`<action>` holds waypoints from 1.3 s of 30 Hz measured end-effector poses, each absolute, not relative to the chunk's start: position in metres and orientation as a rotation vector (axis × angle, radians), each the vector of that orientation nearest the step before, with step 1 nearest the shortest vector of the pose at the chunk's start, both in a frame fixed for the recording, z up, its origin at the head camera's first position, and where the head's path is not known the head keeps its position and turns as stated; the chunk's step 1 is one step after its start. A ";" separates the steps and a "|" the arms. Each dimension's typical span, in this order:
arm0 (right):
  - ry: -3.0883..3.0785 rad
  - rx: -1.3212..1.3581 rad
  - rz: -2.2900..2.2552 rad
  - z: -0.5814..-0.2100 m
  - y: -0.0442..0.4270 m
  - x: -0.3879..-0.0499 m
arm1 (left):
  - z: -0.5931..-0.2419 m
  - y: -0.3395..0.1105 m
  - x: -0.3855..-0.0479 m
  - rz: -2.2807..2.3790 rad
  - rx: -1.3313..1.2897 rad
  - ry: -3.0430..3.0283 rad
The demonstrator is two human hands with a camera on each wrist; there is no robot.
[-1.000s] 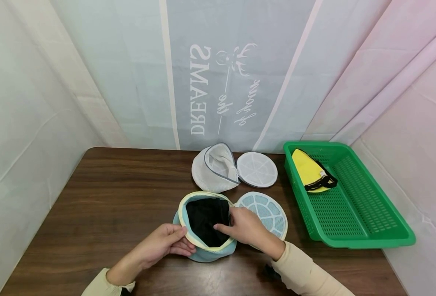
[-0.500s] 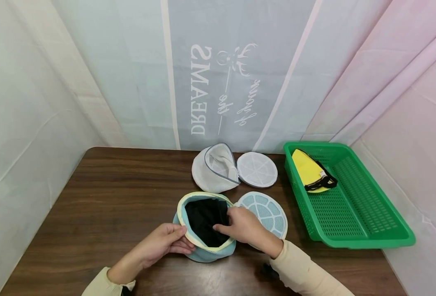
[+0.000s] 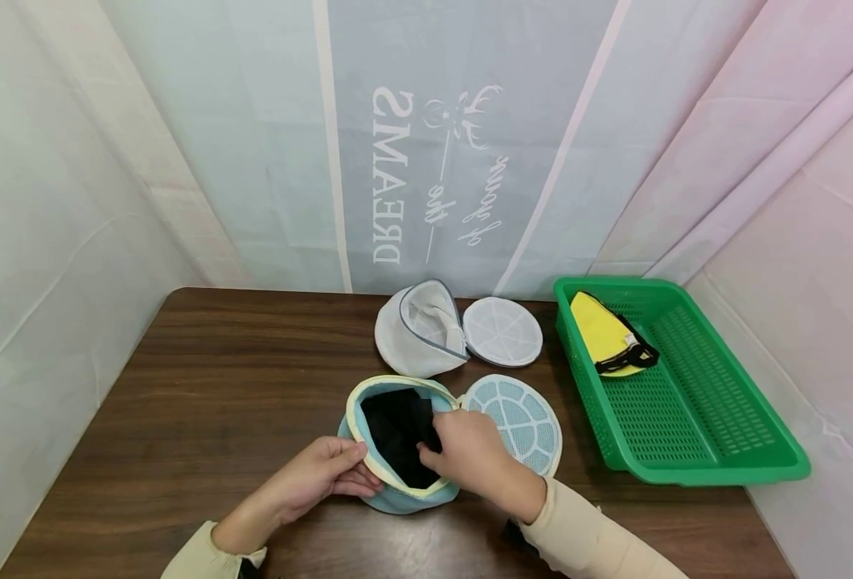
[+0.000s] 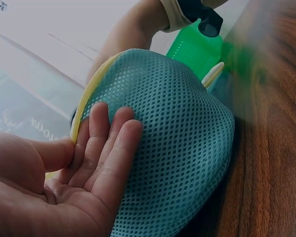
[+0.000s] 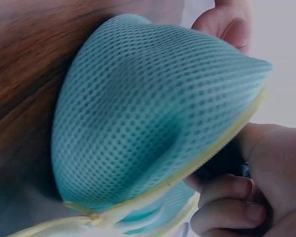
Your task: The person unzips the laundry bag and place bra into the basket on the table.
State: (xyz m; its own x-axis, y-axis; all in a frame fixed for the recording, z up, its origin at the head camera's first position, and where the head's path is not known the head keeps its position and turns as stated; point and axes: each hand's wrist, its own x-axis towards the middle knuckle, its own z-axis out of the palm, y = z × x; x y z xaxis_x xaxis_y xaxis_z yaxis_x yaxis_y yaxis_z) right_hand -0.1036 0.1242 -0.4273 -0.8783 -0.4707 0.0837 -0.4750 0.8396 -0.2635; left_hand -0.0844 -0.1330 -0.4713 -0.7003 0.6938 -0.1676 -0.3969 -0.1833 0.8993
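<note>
A blue mesh laundry bag (image 3: 408, 502) with a yellow zip edge stands on the table, its mouth facing up. Its round lid (image 3: 523, 425) is folded out to the right. Black cloth (image 3: 391, 426) fills the inside. My left hand (image 3: 321, 476) pinches the near-left rim between thumb and forefinger, and in the left wrist view the other fingers lie along the mesh wall (image 4: 177, 138). Over the right rim, my right hand (image 3: 475, 452) reaches into the mouth and grips the black cloth with curled fingers (image 5: 222, 195); some fingertips are hidden.
Behind the blue bag sits a white mesh bag (image 3: 403, 347), its round lid (image 3: 503, 331) opened to the right. A green basket (image 3: 723, 474) at the right holds a yellow cloth item (image 3: 601, 334) with black straps. A patterned curtain (image 3: 281, 161) hangs behind the brown table (image 3: 202, 386).
My right hand has shifted slightly left over the bag mouth, and the black cloth under it has moved left with it. My left hand keeps its place on the rim.
</note>
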 end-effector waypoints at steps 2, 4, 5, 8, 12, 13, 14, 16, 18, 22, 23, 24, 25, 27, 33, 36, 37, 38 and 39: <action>-2.949 0.791 0.430 -0.423 0.124 -0.102 | -0.471 -0.133 -0.084 1.951 0.370 1.356; -2.925 0.787 0.448 -0.418 0.124 -0.102 | -0.471 -0.133 -0.085 1.954 0.379 1.349; -2.919 0.776 0.459 -0.415 0.125 -0.103 | -0.471 -0.133 -0.085 1.956 0.383 1.345; -2.918 0.748 0.461 -0.409 0.126 -0.104 | -0.471 -0.133 -0.085 1.960 0.391 1.335; -2.920 0.719 0.473 -0.406 0.130 -0.107 | -0.471 -0.134 -0.085 1.958 0.389 1.338; -2.921 0.706 0.495 -0.406 0.131 -0.108 | -0.471 -0.134 -0.084 1.957 0.389 1.341; -2.922 0.694 0.524 -0.406 0.132 -0.110 | -0.471 -0.134 -0.084 1.956 0.389 1.343; -2.938 0.661 0.602 -0.405 0.135 -0.113 | -0.471 -0.134 -0.084 1.954 0.391 1.345; -2.961 0.623 0.694 -0.405 0.138 -0.115 | -0.472 -0.134 -0.085 1.956 0.395 1.343; -3.003 0.558 0.825 -0.403 0.143 -0.120 | -0.472 -0.134 -0.085 1.959 0.404 1.336; -3.011 0.545 0.851 -0.403 0.144 -0.121 | -0.472 -0.134 -0.085 1.961 0.405 1.335; -3.019 0.532 0.871 -0.402 0.145 -0.122 | -0.472 -0.134 -0.085 1.961 0.406 1.333; -3.027 0.522 0.887 -0.402 0.146 -0.123 | -0.472 -0.134 -0.085 1.961 0.405 1.332; -3.043 0.504 0.923 -0.401 0.147 -0.123 | -0.472 -0.134 -0.085 1.962 0.404 1.332; -3.080 0.465 1.003 -0.398 0.152 -0.124 | -0.471 -0.135 -0.085 1.957 0.404 1.333; -3.088 0.459 1.046 -0.397 0.154 -0.125 | -0.471 -0.135 -0.085 1.959 0.406 1.330; -3.092 0.453 1.049 -0.396 0.155 -0.126 | -0.471 -0.135 -0.085 1.960 0.406 1.329; -3.092 0.452 1.048 -0.396 0.156 -0.126 | -0.471 -0.135 -0.085 1.961 0.405 1.329; -3.094 0.450 1.057 -0.395 0.157 -0.126 | -0.471 -0.135 -0.085 1.962 0.405 1.329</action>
